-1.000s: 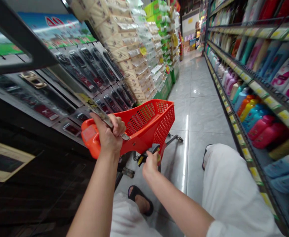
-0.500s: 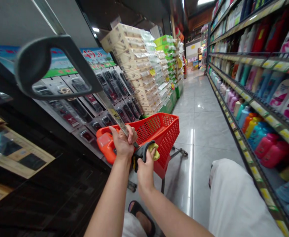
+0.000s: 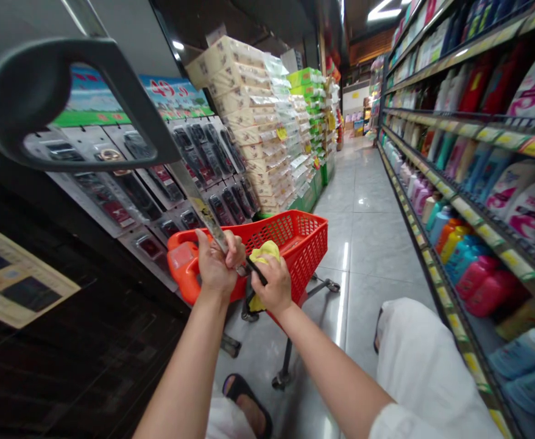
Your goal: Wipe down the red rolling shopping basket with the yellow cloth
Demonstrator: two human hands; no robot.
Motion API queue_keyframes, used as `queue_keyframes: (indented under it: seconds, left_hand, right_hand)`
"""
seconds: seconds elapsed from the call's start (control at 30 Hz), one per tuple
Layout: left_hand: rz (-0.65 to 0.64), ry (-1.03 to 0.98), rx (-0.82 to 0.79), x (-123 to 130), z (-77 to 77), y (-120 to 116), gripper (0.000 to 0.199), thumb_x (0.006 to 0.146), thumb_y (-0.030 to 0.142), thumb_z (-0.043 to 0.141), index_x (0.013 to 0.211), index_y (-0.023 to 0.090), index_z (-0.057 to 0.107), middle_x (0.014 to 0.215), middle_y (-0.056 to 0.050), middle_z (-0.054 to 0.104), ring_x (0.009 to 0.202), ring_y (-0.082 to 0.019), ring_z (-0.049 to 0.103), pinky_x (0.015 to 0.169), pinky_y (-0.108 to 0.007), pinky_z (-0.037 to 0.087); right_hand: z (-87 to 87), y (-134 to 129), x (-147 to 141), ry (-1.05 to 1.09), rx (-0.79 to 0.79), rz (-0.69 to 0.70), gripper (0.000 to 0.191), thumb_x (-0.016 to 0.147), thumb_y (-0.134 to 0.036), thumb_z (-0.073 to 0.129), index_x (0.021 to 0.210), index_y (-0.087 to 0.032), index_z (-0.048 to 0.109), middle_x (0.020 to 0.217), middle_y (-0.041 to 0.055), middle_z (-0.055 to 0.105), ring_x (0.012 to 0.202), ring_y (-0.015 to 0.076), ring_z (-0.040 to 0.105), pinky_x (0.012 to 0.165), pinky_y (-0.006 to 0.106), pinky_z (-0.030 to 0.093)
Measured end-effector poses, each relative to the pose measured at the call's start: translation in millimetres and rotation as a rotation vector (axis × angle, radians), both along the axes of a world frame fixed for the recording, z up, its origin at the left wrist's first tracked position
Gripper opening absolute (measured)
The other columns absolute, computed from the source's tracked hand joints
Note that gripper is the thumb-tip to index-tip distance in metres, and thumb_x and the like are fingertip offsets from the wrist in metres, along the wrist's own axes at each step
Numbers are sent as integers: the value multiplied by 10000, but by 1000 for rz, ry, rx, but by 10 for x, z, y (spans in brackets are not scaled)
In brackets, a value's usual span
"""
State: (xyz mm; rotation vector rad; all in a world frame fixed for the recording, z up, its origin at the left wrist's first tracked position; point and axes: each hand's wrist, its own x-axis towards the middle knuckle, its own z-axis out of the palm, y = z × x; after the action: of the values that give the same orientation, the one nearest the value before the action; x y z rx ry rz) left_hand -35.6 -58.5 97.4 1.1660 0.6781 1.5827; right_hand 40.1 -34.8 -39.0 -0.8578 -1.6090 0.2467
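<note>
A metal pole with a large grey plastic handle runs from the upper left down to the middle. My left hand is wrapped round the pole, with the thumb raised. Just to the right, my right hand presses a yellow cloth around the dark lower end of the pole. Behind both hands stands a red shopping basket cart on grey wheeled legs.
Shelves of bottles line the right side. Packaged goods hang on a rack at the left, beside stacked cartons. A tiled aisle runs ahead. My knee and sandalled foot show below.
The right hand has moved up, and the yellow cloth now wraps the pole's end, covering more of it. The pole and grey handle have shifted left and up in view.
</note>
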Motion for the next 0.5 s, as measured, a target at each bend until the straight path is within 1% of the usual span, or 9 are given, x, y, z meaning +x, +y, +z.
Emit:
queue_keyframes:
  seconds: [0.07,0.13,0.2,0.27,0.33,0.4,0.5]
  left_hand:
    - [-1,14,9,-14,7,-14,772,946,642,150,480,148,515,362,26,265,323,-66,244,363,-191,216]
    - [-6,30,20,-25,12,-37,760,951,633,168,483,148,519,363,27,261,324,-66,241,362,-189,212]
    - [-13,46,34,-27,13,-66,738,952,628,203,486,150,518,363,29,261,325,-65,238,362,-189,212]
    - [-12,56,42,-16,11,-90,716,949,626,242,487,152,514,364,31,261,326,-64,234,363,-188,214]
    - [-4,59,40,8,5,-98,700,944,628,273,486,154,508,364,34,259,326,-64,231,360,-187,210]
    - [9,57,40,40,-3,-89,690,945,623,289,485,156,504,363,38,251,323,-63,226,357,-187,201]
    - [22,51,49,81,-16,-62,684,955,605,289,482,157,501,364,43,239,318,-60,214,353,-188,190]
  right_hand:
    - [-130,249,116,-37,18,-30,202,913,-258,506,984,-219,691,1056,65,653,1041,207,561,964,367,411]
    - [-280,531,286,-80,14,-72,210,926,-276,493,954,-212,691,1030,68,656,1024,207,560,955,361,408]
    - [-418,832,505,-153,9,-89,223,935,-302,493,948,-210,696,1034,72,659,1029,211,554,956,355,402]
    - [-518,1121,739,-253,-6,-80,233,941,-317,493,940,-212,702,1025,71,662,1023,212,551,948,344,400]
    - [-565,1363,944,-338,-46,-85,244,947,-317,489,920,-204,704,1001,73,663,1003,211,551,934,337,397]
    - [-568,1528,1079,-383,-101,-124,260,953,-318,482,896,-192,703,979,76,660,978,210,548,914,330,390]
    - [-528,1595,1112,-382,-190,-226,306,962,-337,468,838,-182,701,932,80,651,921,207,540,871,326,379]
